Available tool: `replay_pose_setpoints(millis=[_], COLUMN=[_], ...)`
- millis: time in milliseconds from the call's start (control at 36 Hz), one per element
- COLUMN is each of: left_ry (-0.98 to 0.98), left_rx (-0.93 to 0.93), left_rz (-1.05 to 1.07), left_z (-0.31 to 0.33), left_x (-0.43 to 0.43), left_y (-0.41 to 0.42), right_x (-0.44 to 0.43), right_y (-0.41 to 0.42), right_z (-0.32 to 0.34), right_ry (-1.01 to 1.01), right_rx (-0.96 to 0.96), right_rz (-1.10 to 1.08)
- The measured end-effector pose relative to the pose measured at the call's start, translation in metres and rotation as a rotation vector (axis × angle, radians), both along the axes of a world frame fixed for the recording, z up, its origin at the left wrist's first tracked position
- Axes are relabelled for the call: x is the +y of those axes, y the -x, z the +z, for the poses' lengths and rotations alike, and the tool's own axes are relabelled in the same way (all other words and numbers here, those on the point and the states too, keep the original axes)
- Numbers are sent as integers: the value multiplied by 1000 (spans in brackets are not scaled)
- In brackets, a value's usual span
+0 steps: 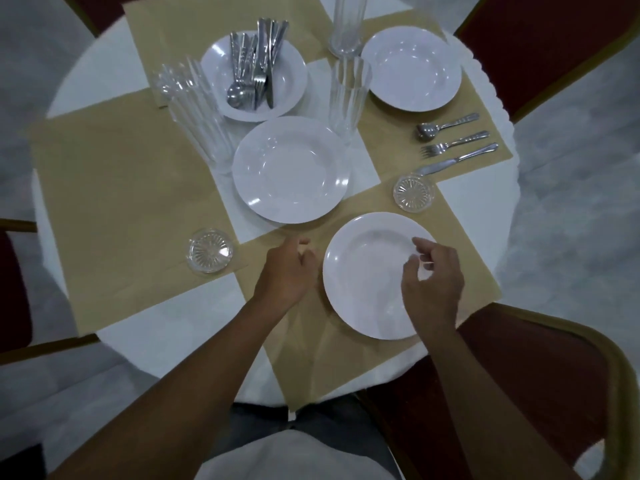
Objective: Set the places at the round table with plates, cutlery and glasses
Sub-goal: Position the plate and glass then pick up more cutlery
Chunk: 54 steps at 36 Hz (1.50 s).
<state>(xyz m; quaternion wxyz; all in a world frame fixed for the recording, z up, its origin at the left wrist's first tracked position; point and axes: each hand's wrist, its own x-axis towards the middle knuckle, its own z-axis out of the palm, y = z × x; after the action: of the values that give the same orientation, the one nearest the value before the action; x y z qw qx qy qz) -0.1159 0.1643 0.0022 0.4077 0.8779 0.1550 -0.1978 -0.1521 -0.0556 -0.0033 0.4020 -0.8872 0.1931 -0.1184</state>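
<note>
Nowhere legible writing, plain plate

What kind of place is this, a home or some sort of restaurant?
Probably a restaurant or banquet hall, though I can't be sure. A round table in white cloth carries tan placemats, red padded chairs ring it, and spare cutlery is piled on a plate.

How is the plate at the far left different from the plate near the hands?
1. The far left plate holds a pile of cutlery; the near plate is bare.
2. The right hand hovers over the near plate; no hand is near the far left plate.
3. Tall glasses stand beside the far left plate; a small glass dish lies beside the near plate.

Both are white, round and on tan placemats.
</note>
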Motion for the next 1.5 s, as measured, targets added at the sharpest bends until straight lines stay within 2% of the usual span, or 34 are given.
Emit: replay_pose_setpoints(millis=[194,528,750,861,1083,1222,1389,1500], left_ry=[-43,-227,-331,-386,-440,-485,-507,-506], left_rx=[-146,-452,-405,-267,-217,-198,-195,-202], left_rz=[-56,-299,-467,-517,-590,-589,-624,-642], left_z=[20,64,70,67,57,39,23,19], left_x=[18,52,76,88,130,149,160,163], left_y=[-51,-176,-270,-319,-387,-416,-433,-438], right_x=[44,109,132,144,175,193,208,209], right_y=[-44,-144,-210,-245,-321,-369,-418,-437], right_z=[6,30,27,24,8,-3,-7,-10], right_ry=[29,31,49,46,102,226,557,657], right_rx=[-42,-78,-92,-59,49,133,132,142], right_rz=[328,446,461,474,522,554,647,722])
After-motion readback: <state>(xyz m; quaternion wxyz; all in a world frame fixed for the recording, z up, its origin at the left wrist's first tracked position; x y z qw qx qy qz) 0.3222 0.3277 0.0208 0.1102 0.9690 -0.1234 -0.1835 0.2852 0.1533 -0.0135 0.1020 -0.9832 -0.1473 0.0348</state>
